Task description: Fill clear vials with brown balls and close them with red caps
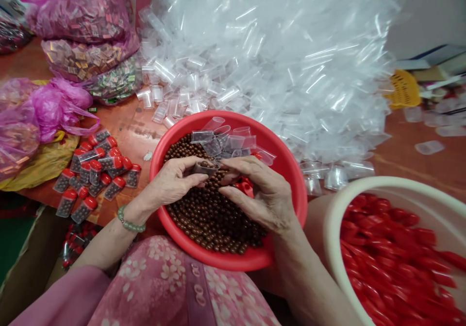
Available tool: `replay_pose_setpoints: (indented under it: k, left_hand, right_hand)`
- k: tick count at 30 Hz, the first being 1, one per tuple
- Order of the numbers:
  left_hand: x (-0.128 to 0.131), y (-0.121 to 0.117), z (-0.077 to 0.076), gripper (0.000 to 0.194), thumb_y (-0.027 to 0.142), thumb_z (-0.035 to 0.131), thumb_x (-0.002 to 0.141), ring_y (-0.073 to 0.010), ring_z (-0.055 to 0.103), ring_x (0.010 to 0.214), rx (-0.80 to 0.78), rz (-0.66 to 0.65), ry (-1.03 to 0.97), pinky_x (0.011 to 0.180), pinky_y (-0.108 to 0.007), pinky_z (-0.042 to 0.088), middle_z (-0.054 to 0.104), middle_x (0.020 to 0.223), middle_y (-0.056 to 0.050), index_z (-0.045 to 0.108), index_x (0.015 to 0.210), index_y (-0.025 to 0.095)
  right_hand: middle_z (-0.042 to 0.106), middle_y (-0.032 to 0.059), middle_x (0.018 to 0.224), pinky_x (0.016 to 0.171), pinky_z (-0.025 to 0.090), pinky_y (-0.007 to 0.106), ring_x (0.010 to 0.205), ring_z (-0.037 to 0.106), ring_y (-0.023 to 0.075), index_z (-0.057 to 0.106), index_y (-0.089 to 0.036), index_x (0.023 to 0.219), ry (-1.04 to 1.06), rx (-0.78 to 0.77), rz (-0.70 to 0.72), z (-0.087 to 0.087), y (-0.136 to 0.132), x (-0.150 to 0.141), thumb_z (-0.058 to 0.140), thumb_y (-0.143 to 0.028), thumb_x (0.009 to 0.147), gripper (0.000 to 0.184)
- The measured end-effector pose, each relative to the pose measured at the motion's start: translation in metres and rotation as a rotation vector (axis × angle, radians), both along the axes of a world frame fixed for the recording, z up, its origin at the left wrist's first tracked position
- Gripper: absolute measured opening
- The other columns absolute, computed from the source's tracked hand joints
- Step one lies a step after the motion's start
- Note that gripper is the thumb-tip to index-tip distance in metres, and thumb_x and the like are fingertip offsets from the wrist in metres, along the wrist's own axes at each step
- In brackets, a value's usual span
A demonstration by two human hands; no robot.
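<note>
My left hand (174, 179) pinches a small clear plastic container (206, 168) with brown balls in it, above the red basin (299, 170). Beside its mouth is my right hand (260, 185), fingers and thumb apart, with nothing visible between them; whether a fingertip touches the container I cannot tell. Below both hands, glossy brown balls (204, 224) fill much of the basin. Several clear containers (233, 141) lie at the basin's far side. A few red caps (245, 186) show behind my right fingers.
A huge heap of clear containers (269, 63) covers the table behind the basin. Filled, red-capped containers (96, 165) lie at left, near pink bags (87, 20) of small packets. To the right stands a cream tub (333, 229) of red caps. A yellow basket (403, 90) sits farther back.
</note>
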State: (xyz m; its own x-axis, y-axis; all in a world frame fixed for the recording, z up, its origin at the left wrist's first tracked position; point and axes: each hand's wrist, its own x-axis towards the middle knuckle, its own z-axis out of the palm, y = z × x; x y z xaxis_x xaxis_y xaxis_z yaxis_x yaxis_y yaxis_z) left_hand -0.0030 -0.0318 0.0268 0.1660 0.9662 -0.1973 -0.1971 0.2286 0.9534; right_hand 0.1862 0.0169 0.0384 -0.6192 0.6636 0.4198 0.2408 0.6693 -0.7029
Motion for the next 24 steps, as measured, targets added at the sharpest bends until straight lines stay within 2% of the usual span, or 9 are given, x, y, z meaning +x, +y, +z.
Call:
replay_pose_setpoints:
  k: [3,5,7,10,15,19,24]
  left_hand:
    - [0.000,-0.001,-0.002,0.025,0.015,0.061,0.081,-0.0148,0.063,0.089,0.041,-0.004,0.017,0.085,-0.027,0.047,0.071,0.095,-0.004,0.071,0.103,0.013]
    - [0.000,-0.001,-0.003,0.024,0.015,0.061,0.081,-0.0163,0.063,0.094,0.063,-0.005,0.019,0.091,-0.028,0.046,0.071,0.097,-0.004,0.072,0.102,0.014]
    - [0.000,-0.002,-0.003,0.024,0.014,0.061,0.080,-0.0165,0.063,0.095,0.062,0.001,0.006,0.092,-0.029,0.046,0.072,0.098,-0.004,0.072,0.102,0.014]
    - [0.001,-0.002,-0.005,0.026,0.014,0.061,0.079,-0.0159,0.063,0.093,0.059,0.013,-0.019,0.090,-0.029,0.047,0.072,0.098,-0.004,0.072,0.103,0.014]
    - [0.001,-0.003,-0.008,0.023,0.013,0.063,0.077,-0.0141,0.061,0.087,0.085,0.008,-0.001,0.084,-0.026,0.045,0.070,0.092,-0.002,0.073,0.098,0.015]
    - [-0.001,-0.003,-0.006,0.022,0.010,0.062,0.075,-0.0134,0.059,0.084,0.071,-0.023,0.026,0.081,-0.025,0.043,0.068,0.086,-0.001,0.073,0.095,0.014]
    - [-0.001,-0.002,-0.006,0.021,0.010,0.063,0.075,-0.0119,0.056,0.076,0.036,-0.044,0.023,0.075,-0.024,0.042,0.065,0.081,0.000,0.073,0.093,0.013]
  right_hand:
    - [0.067,0.0098,0.110,0.079,0.059,0.035,0.092,0.067,0.0204,0.060,-0.027,0.130,-0.065,0.039,0.054,0.000,-0.001,-0.005,0.071,-0.032,0.084,0.047]
    - [0.065,0.0104,0.114,0.080,0.059,0.035,0.098,0.067,0.0212,0.062,-0.027,0.127,-0.089,0.048,0.078,0.001,-0.002,-0.007,0.070,-0.031,0.085,0.044]
    - [0.065,0.0098,0.113,0.078,0.059,0.033,0.096,0.067,0.0201,0.064,-0.028,0.124,-0.069,0.042,0.060,0.002,-0.003,-0.006,0.069,-0.029,0.085,0.038]
    - [0.065,0.0094,0.112,0.074,0.059,0.032,0.092,0.067,0.0192,0.065,-0.028,0.121,-0.032,0.031,0.023,0.005,-0.002,-0.002,0.069,-0.027,0.086,0.035]
    - [0.064,0.0105,0.115,0.085,0.058,0.036,0.105,0.065,0.0217,0.068,-0.025,0.108,-0.078,0.092,0.047,0.011,0.005,-0.006,0.066,-0.021,0.087,0.022]
    - [0.063,0.0108,0.115,0.086,0.057,0.036,0.105,0.065,0.0216,0.067,-0.022,0.099,-0.144,0.125,0.114,0.016,0.011,-0.013,0.066,-0.020,0.087,0.013]
    - [0.064,0.0112,0.113,0.086,0.057,0.033,0.104,0.066,0.0203,0.067,-0.020,0.099,-0.173,0.131,0.190,0.022,0.017,-0.015,0.066,-0.019,0.087,0.012]
